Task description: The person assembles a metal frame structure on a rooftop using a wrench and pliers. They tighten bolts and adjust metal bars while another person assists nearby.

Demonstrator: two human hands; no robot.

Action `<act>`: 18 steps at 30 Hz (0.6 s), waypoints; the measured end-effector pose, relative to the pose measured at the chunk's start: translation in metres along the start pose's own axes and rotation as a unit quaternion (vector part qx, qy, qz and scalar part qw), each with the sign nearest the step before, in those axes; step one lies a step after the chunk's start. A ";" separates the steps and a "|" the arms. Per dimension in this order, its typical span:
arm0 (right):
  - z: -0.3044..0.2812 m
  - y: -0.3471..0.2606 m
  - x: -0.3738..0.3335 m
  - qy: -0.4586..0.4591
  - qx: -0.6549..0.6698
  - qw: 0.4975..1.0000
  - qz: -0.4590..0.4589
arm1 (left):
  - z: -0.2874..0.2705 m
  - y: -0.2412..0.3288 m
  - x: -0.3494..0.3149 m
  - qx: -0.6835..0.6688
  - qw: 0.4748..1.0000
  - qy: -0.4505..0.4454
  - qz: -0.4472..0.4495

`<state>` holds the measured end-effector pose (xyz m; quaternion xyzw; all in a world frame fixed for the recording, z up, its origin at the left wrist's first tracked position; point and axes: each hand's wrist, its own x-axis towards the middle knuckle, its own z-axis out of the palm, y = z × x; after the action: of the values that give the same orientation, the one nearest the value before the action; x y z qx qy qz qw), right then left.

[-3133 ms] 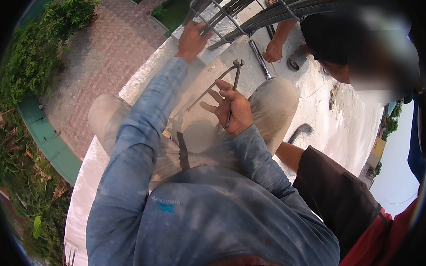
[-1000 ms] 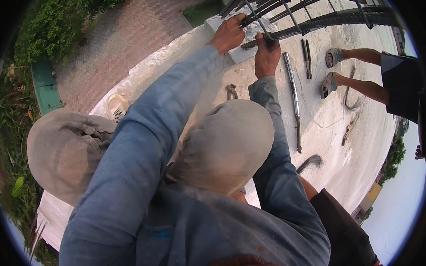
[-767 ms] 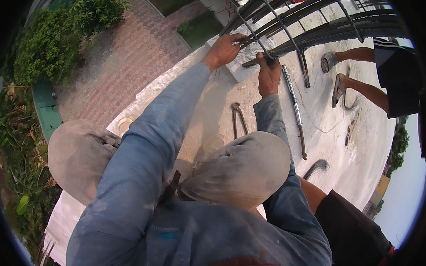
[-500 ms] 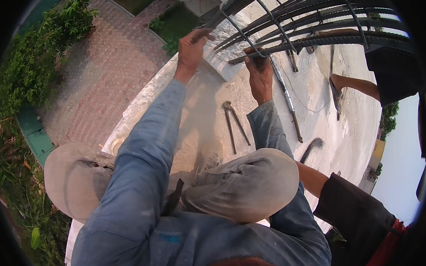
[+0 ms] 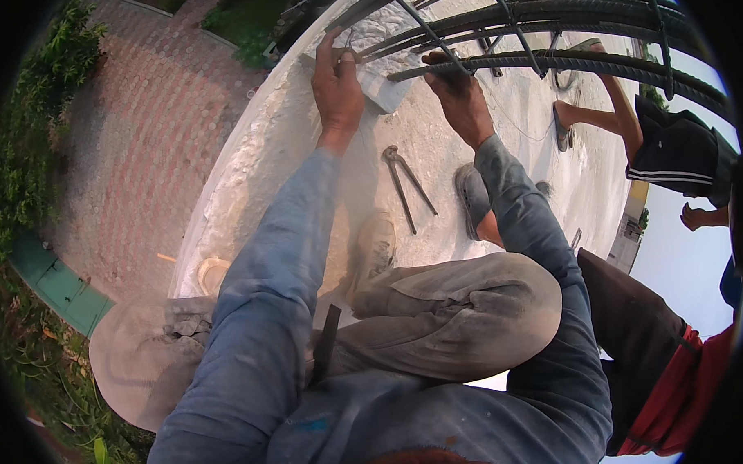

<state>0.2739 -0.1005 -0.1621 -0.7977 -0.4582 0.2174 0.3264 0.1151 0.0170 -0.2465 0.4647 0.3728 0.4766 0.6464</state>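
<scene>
A cage of ribbed steel rebar (image 5: 537, 61) with square stirrups reaches in from the upper right. My right hand (image 5: 463, 99) is closed round the near bar by its free end, with the fingers partly hidden behind the steel. Left of the bar ends, my left hand (image 5: 339, 94) is raised with thumb and fingers curled together. What they pinch, if anything, is too small to name; a thin wire shows close by. Under the bar ends sits a pale block (image 5: 387, 94). Between my forearms a pair of pincers (image 5: 402, 182) lies on the slab, its handles spread.
The pale rough slab (image 5: 283, 161) ends at my left above a paved yard (image 5: 152, 158). A co-worker's shoe (image 5: 473, 197) stands right of the pincers. Another person's sandalled foot (image 5: 562, 123) is farther right. My bent knee (image 5: 489, 310) is below.
My view has shifted and the cage sits farther right. A co-worker's shoe has come beside the pincers, and the rods seen there before are out of sight. Both hands stay at the bar ends.
</scene>
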 end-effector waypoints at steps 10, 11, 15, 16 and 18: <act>0.077 0.020 -0.134 0.041 0.298 0.921 0.247 | 0.049 -0.019 -0.094 -0.108 0.958 -0.194 -0.180; 0.074 0.025 -0.139 0.034 0.307 0.909 0.280 | 0.048 -0.017 -0.096 -0.087 0.948 -0.212 -0.222; 0.071 0.041 -0.146 0.116 0.216 0.927 0.284 | 0.036 -0.013 -0.088 0.137 0.944 -0.296 -0.055; 0.075 0.042 -0.145 0.156 0.234 0.924 0.260 | 0.035 -0.013 -0.084 0.162 0.949 -0.268 -0.035; 0.081 0.045 -0.146 0.156 0.321 0.897 0.262 | 0.030 -0.013 -0.073 0.194 0.937 -0.274 -0.092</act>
<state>0.1778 -0.2187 -0.2436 -0.7648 -0.0809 0.3030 0.5629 0.1266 -0.0618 -0.2473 0.6577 0.3072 0.1875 0.6618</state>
